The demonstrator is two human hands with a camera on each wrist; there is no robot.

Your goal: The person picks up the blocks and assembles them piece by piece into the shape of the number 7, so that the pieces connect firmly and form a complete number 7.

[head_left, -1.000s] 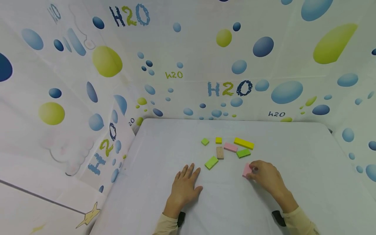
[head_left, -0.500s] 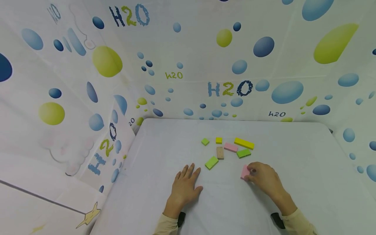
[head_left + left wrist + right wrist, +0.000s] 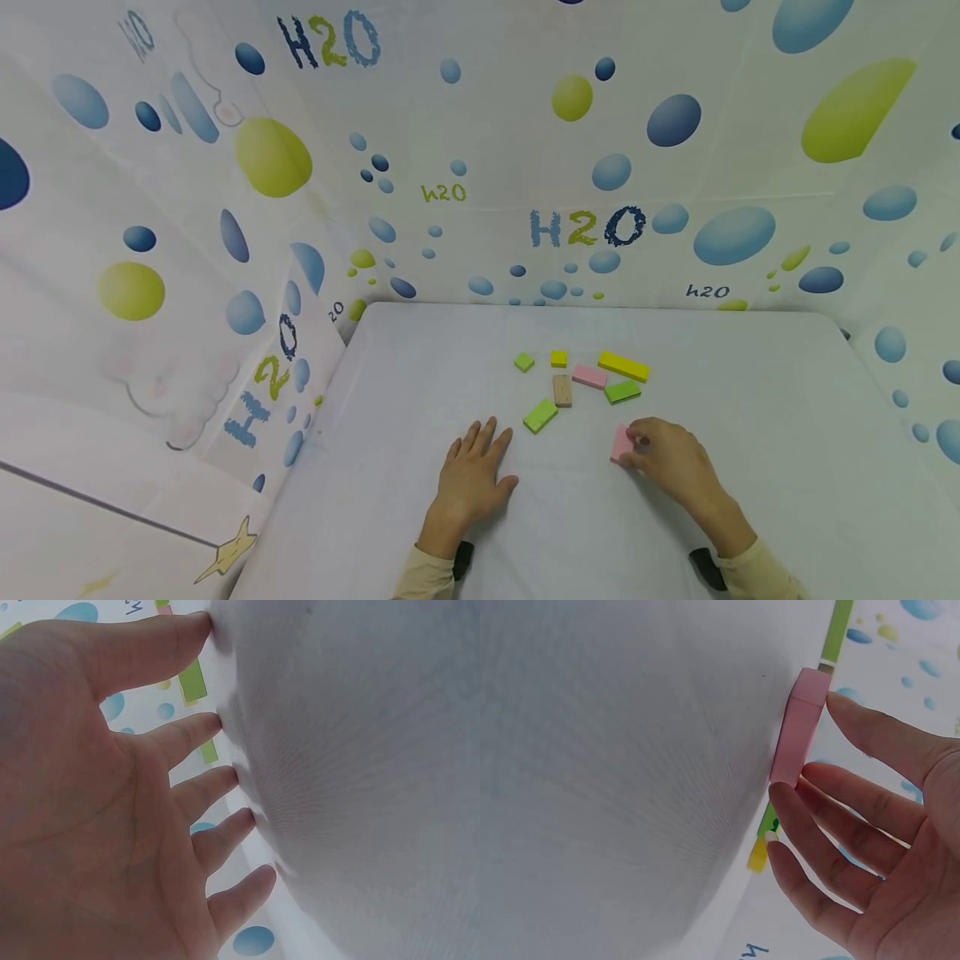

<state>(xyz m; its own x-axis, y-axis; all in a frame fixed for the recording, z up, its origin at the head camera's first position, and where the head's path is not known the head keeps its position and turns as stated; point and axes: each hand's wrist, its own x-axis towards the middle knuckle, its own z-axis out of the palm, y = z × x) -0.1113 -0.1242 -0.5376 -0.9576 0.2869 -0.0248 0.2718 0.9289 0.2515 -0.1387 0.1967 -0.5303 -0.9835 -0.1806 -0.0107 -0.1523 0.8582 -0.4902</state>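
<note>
A pink block [image 3: 622,444] lies on the white-covered table at my right hand [image 3: 675,458], whose thumb and fingers pinch it. Seen from the right wrist, the thumb is at one end of the pink block [image 3: 799,727] and the fingertips [image 3: 780,791] are at its other end. My left hand [image 3: 469,479] rests on the cloth with its fingers spread, holding nothing. In the left wrist view the fingertips [image 3: 244,817] touch the white cloth. Beyond the left hand lies a green block [image 3: 540,416], nearest to it.
Farther back lie a wooden block [image 3: 562,390], another pink block [image 3: 589,376], a green block [image 3: 622,392], a long yellow block [image 3: 623,367], a small yellow block [image 3: 558,358] and a small green block [image 3: 523,362]. A printed curtain [image 3: 495,108] stands behind the table.
My right hand has slid the pink block a little left and toward me along the table. The left hand and the other blocks stay where they were.
</note>
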